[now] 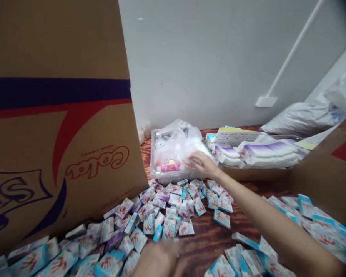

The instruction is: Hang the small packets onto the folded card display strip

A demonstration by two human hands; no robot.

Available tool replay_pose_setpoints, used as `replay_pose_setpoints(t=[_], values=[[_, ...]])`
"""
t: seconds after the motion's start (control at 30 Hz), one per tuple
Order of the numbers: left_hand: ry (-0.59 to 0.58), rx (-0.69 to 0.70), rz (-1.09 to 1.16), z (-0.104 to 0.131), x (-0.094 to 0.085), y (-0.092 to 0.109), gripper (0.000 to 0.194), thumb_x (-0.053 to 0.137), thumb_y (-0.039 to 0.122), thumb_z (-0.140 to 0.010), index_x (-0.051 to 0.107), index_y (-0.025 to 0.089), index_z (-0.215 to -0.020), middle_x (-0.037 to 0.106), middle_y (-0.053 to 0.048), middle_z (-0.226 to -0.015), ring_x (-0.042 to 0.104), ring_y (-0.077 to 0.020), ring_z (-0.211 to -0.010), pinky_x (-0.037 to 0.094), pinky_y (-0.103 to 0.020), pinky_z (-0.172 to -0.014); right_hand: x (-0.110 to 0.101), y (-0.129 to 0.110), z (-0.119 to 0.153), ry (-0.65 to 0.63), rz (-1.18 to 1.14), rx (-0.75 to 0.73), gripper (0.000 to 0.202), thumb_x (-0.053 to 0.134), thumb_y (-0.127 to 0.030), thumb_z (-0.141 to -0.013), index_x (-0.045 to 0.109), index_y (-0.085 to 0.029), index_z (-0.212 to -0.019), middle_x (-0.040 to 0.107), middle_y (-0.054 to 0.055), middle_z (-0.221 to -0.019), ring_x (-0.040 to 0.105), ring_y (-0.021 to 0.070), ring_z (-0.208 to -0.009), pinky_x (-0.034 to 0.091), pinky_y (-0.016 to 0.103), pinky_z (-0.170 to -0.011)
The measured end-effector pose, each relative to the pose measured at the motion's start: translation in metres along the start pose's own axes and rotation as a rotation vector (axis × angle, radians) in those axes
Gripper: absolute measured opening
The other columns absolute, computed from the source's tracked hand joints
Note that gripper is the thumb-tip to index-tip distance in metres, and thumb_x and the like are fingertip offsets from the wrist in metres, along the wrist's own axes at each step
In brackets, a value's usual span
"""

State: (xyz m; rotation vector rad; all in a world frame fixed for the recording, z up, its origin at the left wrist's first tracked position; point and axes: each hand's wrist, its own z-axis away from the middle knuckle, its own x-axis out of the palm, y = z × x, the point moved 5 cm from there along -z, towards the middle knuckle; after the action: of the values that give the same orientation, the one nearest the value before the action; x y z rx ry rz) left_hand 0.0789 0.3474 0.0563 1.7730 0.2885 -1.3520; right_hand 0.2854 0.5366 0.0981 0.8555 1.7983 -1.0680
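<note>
My right hand (202, 162) reaches over the front right part of a clear plastic tray (168, 177), beside a white plastic bag (175, 144) and a pink packet (170, 165). Its fingers are slightly bent; whether they grip anything is too small to tell. Low in the middle, my left hand (158, 258) is blurred by motion over the near side of a spread of small printed boxes (169, 229), with its fingers smeared. More small boxes (242, 261) lie under and beside my right forearm.
A large cardboard carton (100, 134) stands at the left. Behind my right forearm, a low cardboard box (248, 174) holds white and purple packets (268, 150). Another carton (328, 177) rises at the right edge. White sacks (300, 117) lean by the grey wall.
</note>
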Motion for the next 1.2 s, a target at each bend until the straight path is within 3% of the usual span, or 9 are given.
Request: replay_pose_setpoints(t=[0.1,0.2,0.37,0.5,0.7,0.8,0.9,1.07,1.2], values=[[0.537,0.093,-0.097,-0.05,-0.08,0.005,0.043,0.041,0.029,-0.092,0.039,0.016,-0.133,0.048,-0.016,-0.133,0.042,-0.0262,-0.125,0.036,-0.043,-0.103,0.01,-0.021,0.046,-0.249,0.015,-0.309,0.019,0.054,-0.015,-0.076,0.066,-0.021,-0.09,0.067,0.004,-0.089,0.058,0.0187,-0.09,0.042,0.03,-0.085],[0.625,0.114,-0.206,-0.108,-0.115,-0.006,0.049,0.038,0.038,-0.092,0.034,0.017,-0.137,0.03,-0.015,-0.146,0.023,-0.0295,-0.136,0.026,-0.05,-0.108,0.009,-0.027,0.074,-0.528,0.052,-0.465,0.026,0.056,-0.011,-0.068,0.068,-0.02,-0.089,0.067,0.004,-0.084,0.059,0.0212,-0.086,0.042,0.035,-0.084],[0.2,0.082,-0.445,-0.149,-0.077,-0.035,0.048,0.04,0.053,-0.088,0.054,0.022,-0.121,0.06,-0.012,-0.108,0.049,-0.0322,-0.11,0.026,-0.061,-0.099,-0.015,-0.024,0.04,-0.532,-0.084,-0.268,0.035,0.044,-0.007,-0.076,0.066,-0.02,-0.101,0.068,0.001,-0.099,0.062,0.0154,-0.088,0.046,0.025,-0.08],[0.25,0.079,-0.653,-0.138,-0.067,-0.035,0.028,0.05,0.034,-0.085,0.061,0.022,-0.109,0.056,-0.013,-0.109,0.046,-0.0323,-0.111,0.025,-0.058,-0.099,-0.012,-0.007,-0.001,-0.343,0.143,0.006,0.035,0.049,-0.011,-0.078,0.065,-0.024,-0.106,0.061,0.004,-0.119,0.059,0.0215,-0.104,0.043,0.03,-0.089],[0.31,-0.108,-0.7,-0.138,-0.092,-0.041,0.027,0.041,0.023,-0.087,0.057,0.008,-0.102,0.058,-0.017,-0.094,0.056,-0.028,-0.086,0.045,-0.045,-0.077,-0.033,0.035,-0.012,0.021,0.378,0.41,0.068,0.049,-0.017,-0.083,0.021,-0.02,-0.145,0.004,0.02,-0.152,0.04,0.0424,-0.122,0.038,0.054,-0.09],[0.38,-0.026,-0.742,-0.14,-0.094,-0.029,0.031,0.039,0.016,-0.087,0.053,0.009,-0.114,0.051,-0.022,-0.122,0.048,-0.0345,-0.112,0.038,-0.053,-0.089,-0.03,0.037,-0.013,-0.042,0.377,0.28,0.05,0.048,-0.02,-0.086,0.041,-0.025,-0.135,0.03,0.016,-0.145,0.05,0.0364,-0.113,0.042,0.047,-0.088],[0.397,0.323,-0.819,-0.149,-0.081,-0.002,0.04,0.035,0.011,-0.089,0.043,0.012,-0.128,0.031,-0.017,-0.146,0.026,-0.032,-0.134,0.022,-0.053,-0.106,-0.015,0.035,-0.017,-0.165,0.323,0.123,0.033,0.045,-0.021,-0.089,0.057,-0.025,-0.12,0.058,0.01,-0.118,0.057,0.0277,-0.103,0.043,0.037,-0.087],[0.215,0.227,-0.773,-0.178,-0.061,-0.007,0.036,0.042,0.023,-0.088,0.052,0.004,-0.118,0.063,-0.02,-0.105,0.058,-0.0296,-0.101,0.023,-0.057,-0.103,-0.011,0.053,-0.02,-0.207,0.329,0.169,0.042,0.066,-0.023,-0.076,0.06,-0.021,-0.117,0.058,0.012,-0.116,0.057,0.0292,-0.105,0.042,0.035,-0.09],[0.125,0.212,-0.774,-0.174,-0.05,-0.02,0.024,0.047,0.024,-0.085,0.063,0.008,-0.095,0.066,-0.013,-0.084,0.062,-0.0271,-0.081,0.023,-0.063,-0.099,-0.015,0.069,-0.017,-0.246,0.338,0.242,0.074,0.078,-0.029,-0.062,0.05,-0.024,-0.129,0.054,0.014,-0.123,0.058,0.0323,-0.104,0.044,0.038,-0.088]])
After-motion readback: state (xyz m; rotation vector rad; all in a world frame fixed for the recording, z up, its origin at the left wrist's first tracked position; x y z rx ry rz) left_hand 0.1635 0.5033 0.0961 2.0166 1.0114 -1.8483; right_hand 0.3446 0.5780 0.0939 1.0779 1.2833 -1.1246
